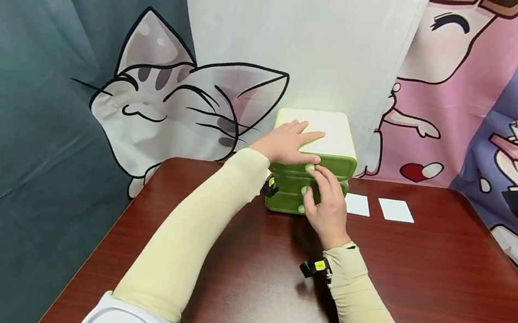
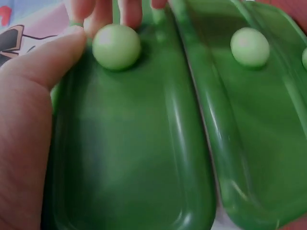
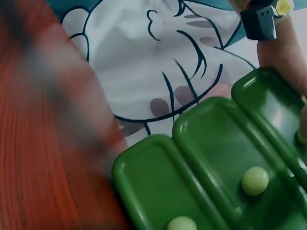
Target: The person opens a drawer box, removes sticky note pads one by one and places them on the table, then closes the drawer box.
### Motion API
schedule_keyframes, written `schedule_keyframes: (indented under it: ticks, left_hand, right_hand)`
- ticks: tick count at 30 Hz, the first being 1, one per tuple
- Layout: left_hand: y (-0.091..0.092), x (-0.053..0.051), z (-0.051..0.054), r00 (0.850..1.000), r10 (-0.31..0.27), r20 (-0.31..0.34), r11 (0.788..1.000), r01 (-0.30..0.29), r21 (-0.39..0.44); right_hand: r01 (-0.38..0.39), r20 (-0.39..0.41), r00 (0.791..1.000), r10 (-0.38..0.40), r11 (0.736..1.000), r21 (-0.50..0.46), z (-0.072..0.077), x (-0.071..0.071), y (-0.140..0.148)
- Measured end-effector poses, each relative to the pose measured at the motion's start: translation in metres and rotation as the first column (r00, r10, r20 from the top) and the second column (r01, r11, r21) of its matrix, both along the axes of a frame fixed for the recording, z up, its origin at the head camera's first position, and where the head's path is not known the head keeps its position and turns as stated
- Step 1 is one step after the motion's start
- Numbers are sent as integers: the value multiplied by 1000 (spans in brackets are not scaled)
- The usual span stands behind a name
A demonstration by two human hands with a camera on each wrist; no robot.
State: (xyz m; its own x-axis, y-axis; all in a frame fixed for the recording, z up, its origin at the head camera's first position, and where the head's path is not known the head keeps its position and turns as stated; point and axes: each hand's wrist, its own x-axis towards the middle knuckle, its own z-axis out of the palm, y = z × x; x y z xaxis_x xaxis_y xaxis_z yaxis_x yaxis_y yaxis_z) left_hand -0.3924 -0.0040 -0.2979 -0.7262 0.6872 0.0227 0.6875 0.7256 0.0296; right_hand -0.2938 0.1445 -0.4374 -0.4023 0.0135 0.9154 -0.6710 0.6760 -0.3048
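A small green chest of three stacked drawers (image 1: pixel 285 203) with a pale top (image 1: pixel 331 125) stands at the table's back. Each drawer front has a round light-green knob. My left hand (image 1: pixel 288 143) rests on the top with fingers spread, its thumb along the front's upper edge. My right hand (image 1: pixel 329 207) is at the front, fingertips beside the top knob (image 2: pixel 117 47). Its thumb stands apart from those fingers, lower down near the middle knob (image 2: pixel 250 47). No grip round a knob shows. In the right wrist view, the middle drawer front (image 3: pixel 216 139) is plainly seen.
Two white cards (image 1: pixel 396 210) lie on the reddish-brown table (image 1: pixel 419 294), right of the chest. Close behind the table hangs a cartoon-printed cloth (image 1: pixel 240 15). A wrist camera (image 1: pixel 316 267) sits on my right sleeve.
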Motion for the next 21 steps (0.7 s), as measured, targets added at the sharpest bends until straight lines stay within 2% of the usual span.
schedule_keyframes:
  ticks: [7,13,17,21]
  left_hand:
    - [0,1,1,1000,3,10,1000,-3,-14]
    - [-1,0,0,1000,4,5,1000,-4,-17]
    - [-2,-2,-2,1000,13,-5,1000,-13,-16]
    - [-1,-3,-4,1000,4,-15,1000,-4,-6]
  right_hand:
    - [68,-25,997,-69,997,-34,-15,-6,4]
    - [88,10,996,-89,994,61,-31,-11,3]
    - [93,67,992,-103,987,133,-40,-14,-2]
    - [95,108,988,-110,986,134,-43,-16,-5]
